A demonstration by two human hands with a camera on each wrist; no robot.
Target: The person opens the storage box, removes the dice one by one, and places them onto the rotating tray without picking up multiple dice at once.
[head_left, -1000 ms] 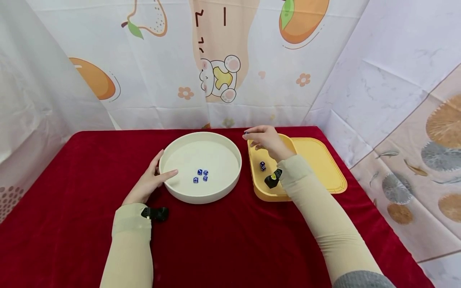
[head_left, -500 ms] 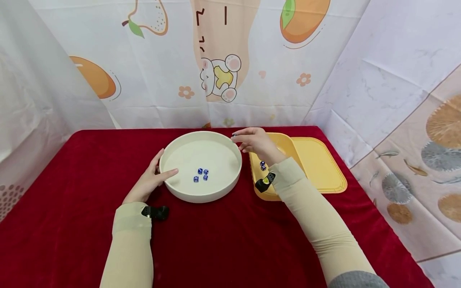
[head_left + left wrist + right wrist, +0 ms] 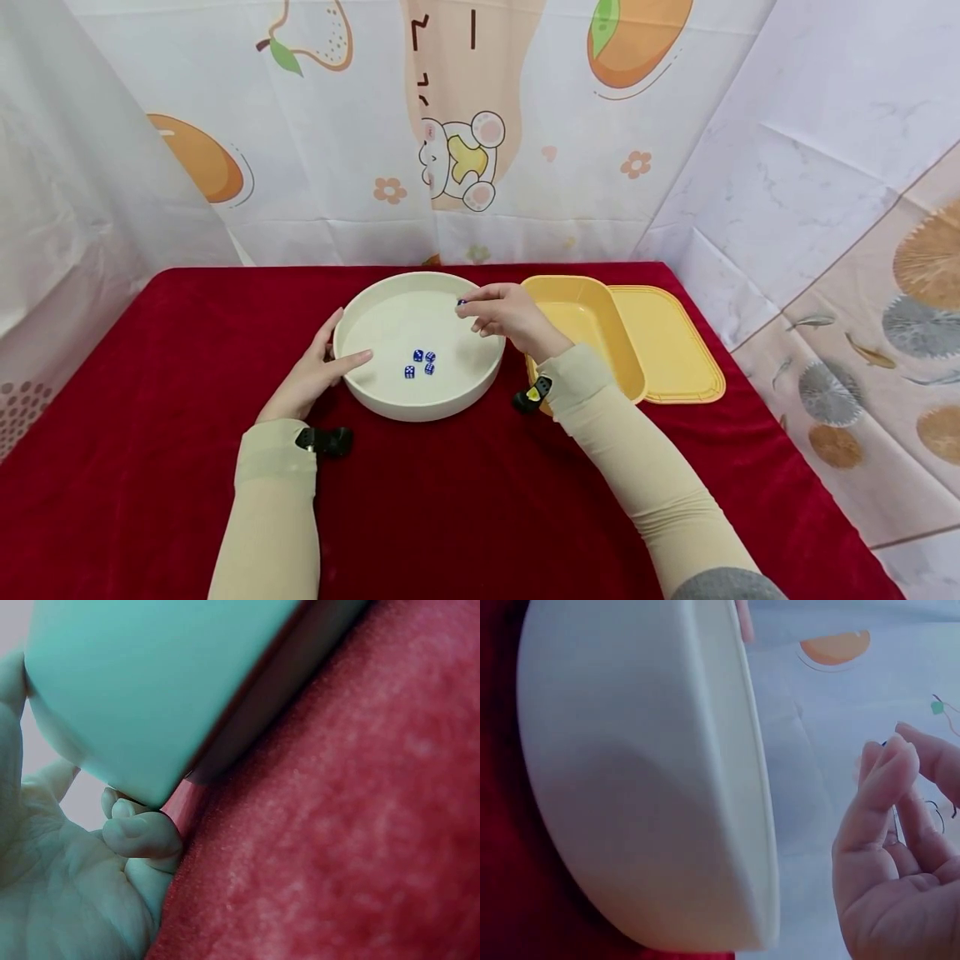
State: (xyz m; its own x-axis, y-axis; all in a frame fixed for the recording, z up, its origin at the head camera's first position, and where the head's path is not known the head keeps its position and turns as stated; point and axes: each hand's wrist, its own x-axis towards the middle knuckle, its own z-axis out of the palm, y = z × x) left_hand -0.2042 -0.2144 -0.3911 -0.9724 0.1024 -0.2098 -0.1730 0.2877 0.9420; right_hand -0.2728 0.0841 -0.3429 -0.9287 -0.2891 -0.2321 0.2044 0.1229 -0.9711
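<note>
A round off-white tray (image 3: 420, 412) holds several blue dice (image 3: 417, 356) with white pips, grouped toward its near side. My left hand (image 3: 306, 379) grips the tray's left side, thumb over the rim; in the left wrist view its fingers bend against the outer wall (image 3: 150, 697). Above the tray's right part, my right hand (image 3: 513, 317) pinches another blue die (image 3: 461, 303) between thumb and fingertips. Seen from the right wrist, that hand (image 3: 889, 840) is beside and higher than the rim, and the fingers hide nearly all of the die.
To the right stands a yellow rectangular box (image 3: 588, 312), its near left part hidden under my right forearm. A flat yellow lid (image 3: 678, 346) lies beside it. A red cloth (image 3: 420, 500) covers the table, and printed curtains (image 3: 315, 167) hang behind.
My right hand has moved left from over the yellow box to above the round tray, carrying the die. Dice seen in the yellow box are now hidden by the arm. The left hand stays put.
</note>
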